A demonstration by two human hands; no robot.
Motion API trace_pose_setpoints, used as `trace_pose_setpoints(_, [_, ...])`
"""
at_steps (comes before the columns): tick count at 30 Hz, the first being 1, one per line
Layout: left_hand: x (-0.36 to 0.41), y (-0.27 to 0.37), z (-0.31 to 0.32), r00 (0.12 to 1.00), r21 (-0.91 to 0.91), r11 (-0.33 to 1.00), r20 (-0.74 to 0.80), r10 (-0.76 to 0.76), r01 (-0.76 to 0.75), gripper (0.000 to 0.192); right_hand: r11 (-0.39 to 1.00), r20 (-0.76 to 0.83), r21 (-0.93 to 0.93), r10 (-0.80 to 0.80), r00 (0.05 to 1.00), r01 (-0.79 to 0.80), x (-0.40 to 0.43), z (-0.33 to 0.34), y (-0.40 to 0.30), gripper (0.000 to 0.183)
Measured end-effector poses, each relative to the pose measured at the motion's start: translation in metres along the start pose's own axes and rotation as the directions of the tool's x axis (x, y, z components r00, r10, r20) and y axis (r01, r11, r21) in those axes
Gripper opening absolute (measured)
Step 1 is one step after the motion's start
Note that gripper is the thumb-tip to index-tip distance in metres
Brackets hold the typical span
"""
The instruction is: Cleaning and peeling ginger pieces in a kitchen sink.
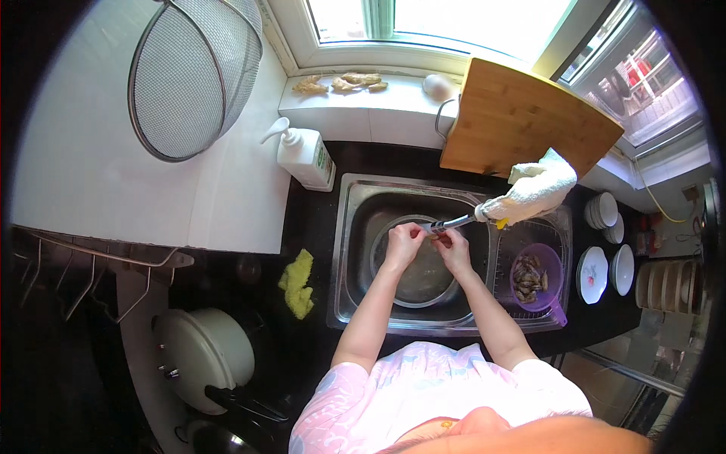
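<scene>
My left hand point(405, 244) and my right hand point(452, 249) are close together over the larger basin of a stainless-steel sink point(354, 196), right under the spout of a faucet point(458, 222). Both hands have their fingertips pinched; a small brownish thing shows at the right fingertips, too small to name. What the left fingers hold cannot be made out. A round metal basin point(377, 278) stands in the sink below the hands. In the smaller basin to the right, a purple plastic colander point(560, 269) holds several brownish-grey pieces, perhaps shrimp point(528, 278).
A white cloth point(539, 187) wraps the faucet's upper part. Behind stand a wooden cutting board point(522, 119) and a white pump bottle point(306, 159). A yellow-green cloth point(297, 284) and pressure cooker point(210, 357) are left; bowls point(601, 210) and plates point(591, 275) right. Ginger point(357, 82) lies on the sill.
</scene>
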State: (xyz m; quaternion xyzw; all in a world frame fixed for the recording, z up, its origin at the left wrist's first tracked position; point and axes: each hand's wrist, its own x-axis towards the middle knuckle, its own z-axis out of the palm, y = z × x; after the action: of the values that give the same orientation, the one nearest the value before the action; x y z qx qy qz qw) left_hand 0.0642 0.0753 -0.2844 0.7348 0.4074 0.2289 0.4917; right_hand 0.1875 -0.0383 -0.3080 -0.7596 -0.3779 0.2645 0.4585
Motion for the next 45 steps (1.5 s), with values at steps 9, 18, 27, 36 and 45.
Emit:
trace_pose_setpoints(9, [-0.021,-0.012,0.018,0.987,-0.249,0.956,-0.005,-0.163,0.157,0.012,0.997,-0.036,0.079,0.029,0.999,-0.026,-0.016,0.001,0.001,0.026])
trace_pose_setpoints(18, [-0.025,-0.032,0.015,0.977,-0.382,0.899,0.056,-0.208,0.214,0.01,0.964,0.008,0.261,0.053,0.999,-0.053,-0.012,0.007,0.012,0.027])
trace_pose_setpoints(27, [-0.009,-0.029,-0.008,0.994,-0.326,0.945,0.105,0.001,0.033,0.016,0.874,0.376,0.3,0.26,0.889,-0.383,0.003,-0.007,0.006,0.024])
trace_pose_setpoints(36, [-0.002,-0.026,-0.014,0.913,-0.546,0.753,0.367,-0.178,0.367,0.02,0.843,0.421,0.407,0.169,0.891,-0.352,-0.003,-0.014,0.001,0.028])
trace_pose_setpoints(45, [-0.006,-0.016,-0.011,0.882,-0.595,0.669,0.419,-0.214,0.446,0.018,0.833,0.314,0.487,0.111,0.943,-0.261,0.002,-0.013,0.002,0.027])
